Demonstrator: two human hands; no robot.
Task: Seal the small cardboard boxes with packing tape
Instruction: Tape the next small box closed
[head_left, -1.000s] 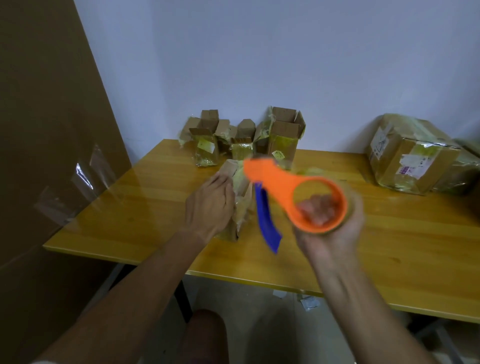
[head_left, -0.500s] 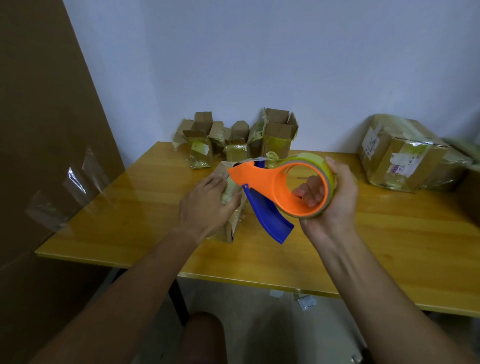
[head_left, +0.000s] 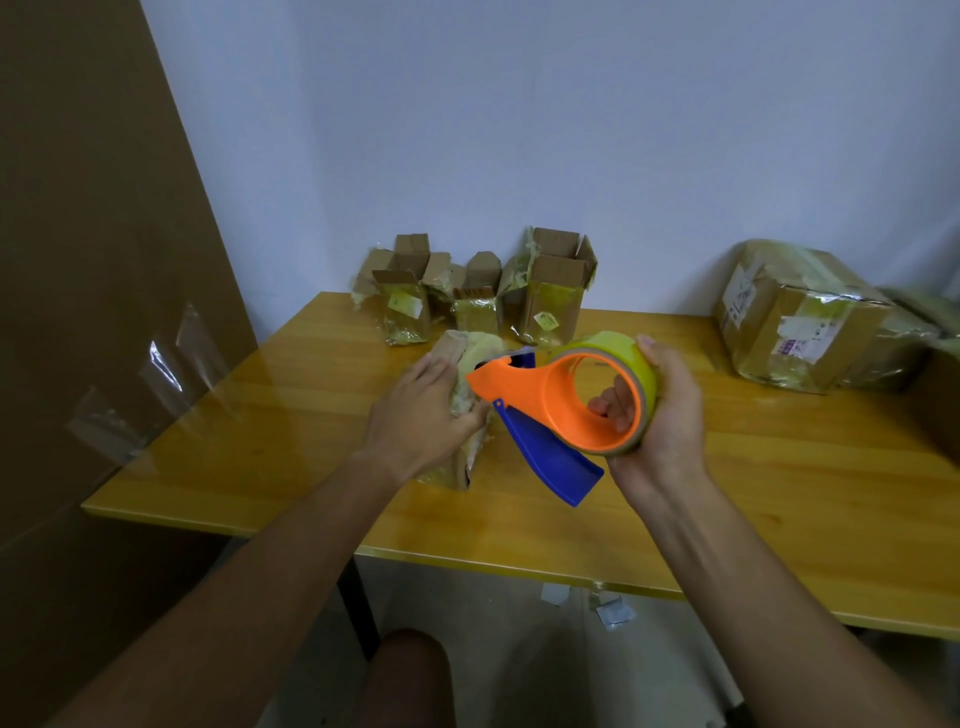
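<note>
I have my left hand (head_left: 423, 415) pressed on the small box (head_left: 470, 364), thumb hooked round its near side, pinning it to the table (head_left: 779, 493). My right hand (head_left: 660, 415) grips the tape dispenser (head_left: 524, 387), fingers through the roll, its nose just beside the box, right of my left hand

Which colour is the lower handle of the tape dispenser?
Blue; the handle hangs under the orange dispenser, clearest in the head view.

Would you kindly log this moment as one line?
left hand holds box | right hand grips tape dispenser at box | open boxes behind | table
</note>
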